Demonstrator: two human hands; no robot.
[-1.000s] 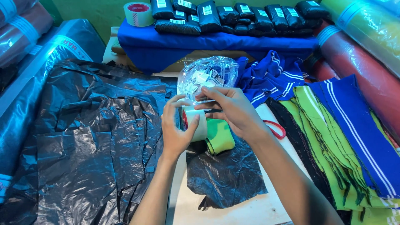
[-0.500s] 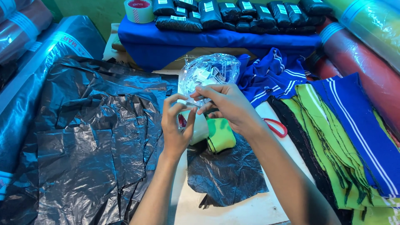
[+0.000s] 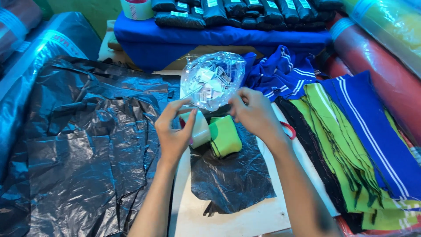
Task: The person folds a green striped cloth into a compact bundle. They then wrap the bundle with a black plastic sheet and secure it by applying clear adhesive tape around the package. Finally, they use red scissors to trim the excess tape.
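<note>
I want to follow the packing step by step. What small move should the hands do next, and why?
Probably lower the left hand onto the green folded cloth. Both hands hover at the rim of the clear bag of small tags, the right hand beside it, and the cloth lies unwrapped on a black plastic sheet.

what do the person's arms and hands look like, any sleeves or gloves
Both forearms are bare right down to the picture's lower edge, with no sleeve in view. The left hand and right hand wear no gloves, and no ring, watch or bracelet shows on either.
</note>
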